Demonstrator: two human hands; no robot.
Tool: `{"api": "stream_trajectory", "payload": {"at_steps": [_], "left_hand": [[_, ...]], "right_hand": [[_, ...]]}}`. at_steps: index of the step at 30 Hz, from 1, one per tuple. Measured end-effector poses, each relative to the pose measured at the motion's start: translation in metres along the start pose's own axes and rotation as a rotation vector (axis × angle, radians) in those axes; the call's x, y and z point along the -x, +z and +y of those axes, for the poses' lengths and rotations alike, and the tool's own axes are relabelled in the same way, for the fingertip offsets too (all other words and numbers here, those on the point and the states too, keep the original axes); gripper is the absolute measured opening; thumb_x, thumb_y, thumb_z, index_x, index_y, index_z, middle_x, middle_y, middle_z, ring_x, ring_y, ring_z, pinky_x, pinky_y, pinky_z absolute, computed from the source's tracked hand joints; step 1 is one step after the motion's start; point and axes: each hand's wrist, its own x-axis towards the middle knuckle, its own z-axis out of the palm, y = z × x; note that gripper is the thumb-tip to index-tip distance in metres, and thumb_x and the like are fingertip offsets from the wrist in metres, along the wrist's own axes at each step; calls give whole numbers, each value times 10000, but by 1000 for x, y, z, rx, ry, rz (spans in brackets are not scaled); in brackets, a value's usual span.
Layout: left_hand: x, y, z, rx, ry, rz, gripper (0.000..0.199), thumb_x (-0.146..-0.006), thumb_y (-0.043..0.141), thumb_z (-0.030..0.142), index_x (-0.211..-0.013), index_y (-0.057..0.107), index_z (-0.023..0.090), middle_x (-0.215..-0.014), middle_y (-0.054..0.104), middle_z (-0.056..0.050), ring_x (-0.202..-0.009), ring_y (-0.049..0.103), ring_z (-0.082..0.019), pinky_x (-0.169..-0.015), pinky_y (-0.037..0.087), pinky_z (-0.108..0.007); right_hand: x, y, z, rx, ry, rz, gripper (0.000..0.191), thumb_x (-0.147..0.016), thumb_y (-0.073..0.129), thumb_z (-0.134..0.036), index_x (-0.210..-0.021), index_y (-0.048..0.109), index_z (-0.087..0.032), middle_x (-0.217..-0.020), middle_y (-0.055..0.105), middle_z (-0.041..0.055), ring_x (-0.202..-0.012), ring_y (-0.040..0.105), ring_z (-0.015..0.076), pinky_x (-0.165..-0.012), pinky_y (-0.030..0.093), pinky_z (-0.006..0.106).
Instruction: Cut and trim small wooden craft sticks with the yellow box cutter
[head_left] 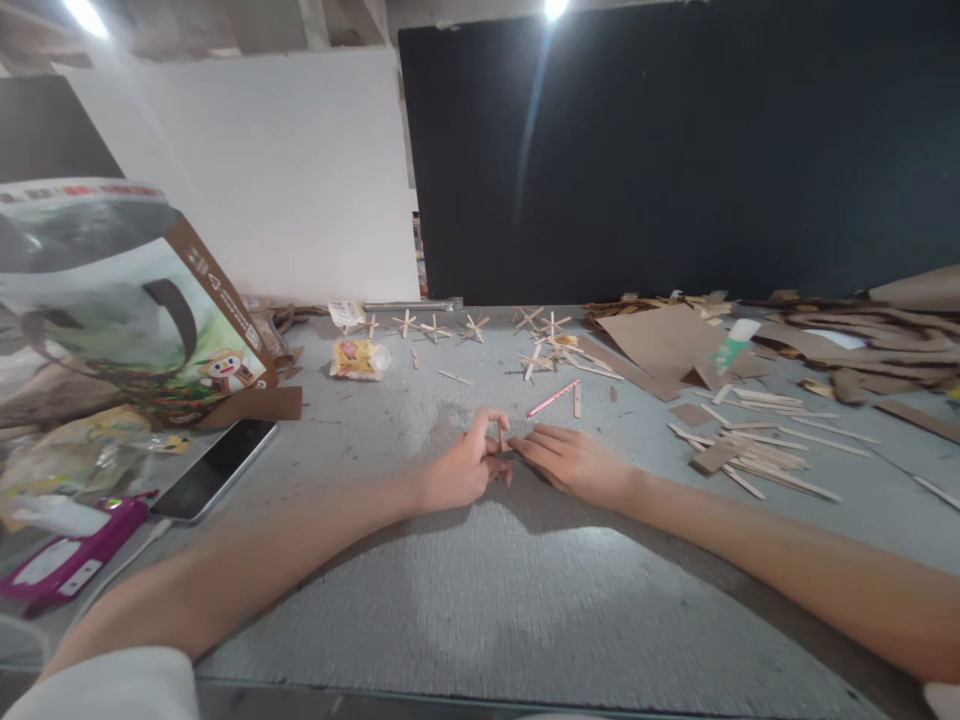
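My left hand (466, 464) is over the middle of the grey table, thumb and fingers curled around a small piece of wooden stick (503, 437). Right beside it, my right hand (566, 460) has its fingertips drawn together close to that piece. Its thumb is hidden, and what it pinches, if anything, does not show. Just beyond the hands lie a red-and-white pencil (553, 399) and a short flat stick (577, 400). Farther back stand several small star shapes made of crossed sticks (474, 328).
Loose wooden sticks (765, 455) and brown cardboard (652, 345) with a green-and-white glue stick (731, 347) spread across the right. On the left are a phone (217, 470), a purple device (75, 555) and a large printed bag (135, 310). A yellow packet (358, 360) lies farther back.
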Motion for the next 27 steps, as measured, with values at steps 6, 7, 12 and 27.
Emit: {"api": "stream_trajectory", "payload": {"at_steps": [6,7,12,27], "left_hand": [[0,-2,-1,-96,1,1,290,-909,537,138,-1090,340,249,-701,552,85,-599,527,-112,-616,382,-248],[-1,-2,-1,-129,-11,-5,289,-902,529,129,-1088,343,249,-695,562,83,-598,524,-115,-611,375,-248],[-1,1,3,-136,-42,-15,337,-849,541,87,-1081,356,247,-682,585,82,-602,544,-119,-619,378,-249],[2,-3,-1,-220,23,-7,311,-902,547,115,-1157,418,236,-701,647,62,-626,555,-117,-638,394,-245]], "right_hand": [[0,1,0,18,1,3,313,-1035,446,-79,-1293,622,-91,-925,710,107,-868,682,235,-766,600,365],[0,2,0,31,-1,-6,307,-1034,451,-79,-1284,628,-91,-917,708,105,-862,679,233,-767,599,363],[-1,2,-2,38,-13,-29,307,-1034,445,-90,-1271,640,-88,-902,711,115,-842,676,251,-731,602,388],[-2,-1,-2,74,-29,37,324,-1052,428,-102,-1318,613,-79,-876,711,105,-811,678,254,-710,607,387]]}}
